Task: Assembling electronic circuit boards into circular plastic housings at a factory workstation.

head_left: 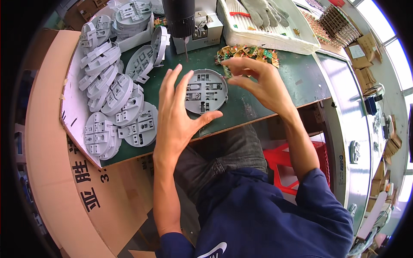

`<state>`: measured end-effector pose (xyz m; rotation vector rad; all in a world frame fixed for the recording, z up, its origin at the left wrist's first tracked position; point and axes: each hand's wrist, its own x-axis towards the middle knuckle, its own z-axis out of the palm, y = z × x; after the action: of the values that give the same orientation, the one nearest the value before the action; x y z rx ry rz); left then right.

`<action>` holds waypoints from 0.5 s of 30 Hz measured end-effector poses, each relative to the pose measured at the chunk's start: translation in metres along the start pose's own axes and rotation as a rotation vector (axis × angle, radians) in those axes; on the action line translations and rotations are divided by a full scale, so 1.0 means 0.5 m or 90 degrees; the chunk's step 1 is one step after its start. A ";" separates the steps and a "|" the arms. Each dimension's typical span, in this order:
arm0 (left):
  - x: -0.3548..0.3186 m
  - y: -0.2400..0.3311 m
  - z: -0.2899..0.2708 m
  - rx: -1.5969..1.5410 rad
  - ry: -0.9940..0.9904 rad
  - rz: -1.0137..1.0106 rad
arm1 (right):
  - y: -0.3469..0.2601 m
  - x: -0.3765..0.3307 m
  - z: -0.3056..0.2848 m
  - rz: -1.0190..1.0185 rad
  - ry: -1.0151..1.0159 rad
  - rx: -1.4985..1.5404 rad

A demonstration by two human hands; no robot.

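A round grey plastic housing (209, 95) with moulded slots and small metal parts lies face up on the green worktop (245, 107). Beside its left edge is my left hand (172, 114), open, thumb spread toward the housing's near side, nothing in it. My right hand (264, 84) hovers at the housing's upper right with thumb and forefinger closed on a small circuit board (226, 71), partly hidden by the fingers. Just behind that hand sits a heap of small green and gold circuit boards (269, 56).
Stacked grey housings (116, 94) fill the left side. A dark electric screwdriver (180, 19) hangs over the worktop, its bit pointing down, before a grey box (211, 32). A white foam tray (275, 38) holds gloves (262, 13). Cardboard (47, 129) borders the left edge; a red stool (282, 159) stands below.
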<state>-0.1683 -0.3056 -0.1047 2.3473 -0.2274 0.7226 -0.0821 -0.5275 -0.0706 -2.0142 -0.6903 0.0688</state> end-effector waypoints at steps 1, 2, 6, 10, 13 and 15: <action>0.004 -0.012 0.004 -0.008 -0.046 -0.004 | -0.006 0.013 0.010 -0.004 -0.002 0.002; 0.005 -0.022 0.009 -0.017 -0.092 -0.009 | -0.011 0.025 0.021 -0.020 0.000 -0.073; 0.004 -0.019 0.028 -0.059 -0.136 -0.085 | 0.020 0.068 0.048 -0.208 0.034 -0.258; -0.012 -0.008 0.043 -0.025 -0.082 -0.080 | 0.015 0.086 0.074 -0.217 -0.016 -0.321; -0.013 -0.007 0.050 -0.029 -0.053 -0.086 | 0.008 0.081 0.077 -0.202 -0.046 -0.344; -0.011 -0.006 0.048 -0.028 -0.072 -0.077 | 0.010 0.085 0.081 -0.208 -0.049 -0.368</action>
<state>-0.1613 -0.3188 -0.1244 2.3400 -0.1468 0.5232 -0.0574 -0.4762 -0.0863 -2.4165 -1.1827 -0.2784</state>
